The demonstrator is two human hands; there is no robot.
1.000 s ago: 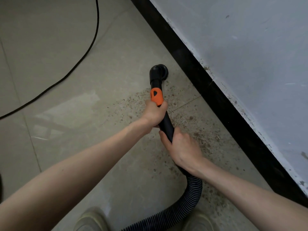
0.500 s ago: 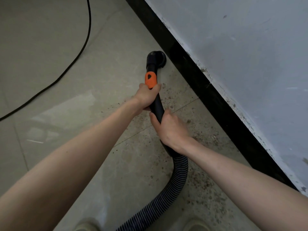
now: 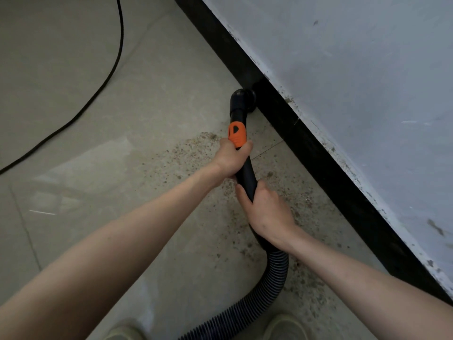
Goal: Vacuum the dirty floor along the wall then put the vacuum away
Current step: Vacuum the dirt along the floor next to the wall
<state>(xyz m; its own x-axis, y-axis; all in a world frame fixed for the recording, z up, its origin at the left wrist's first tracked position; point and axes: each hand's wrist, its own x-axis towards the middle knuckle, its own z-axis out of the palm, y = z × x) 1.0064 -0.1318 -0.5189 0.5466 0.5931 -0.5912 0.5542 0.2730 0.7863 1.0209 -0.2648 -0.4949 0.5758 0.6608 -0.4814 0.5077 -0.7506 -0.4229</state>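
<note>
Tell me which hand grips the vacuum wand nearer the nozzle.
The left hand, wrapped around the wand just below the orange collar. The right hand holds lower, beside the ribbed hose.

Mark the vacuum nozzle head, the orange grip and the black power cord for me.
vacuum nozzle head (image 3: 241, 100), head view, on its rounded black top by the baseboard.
orange grip (image 3: 236, 133), head view, on the orange face above the left hand.
black power cord (image 3: 98, 94), head view, on its curve across the floor.

No legible text or labels.
</note>
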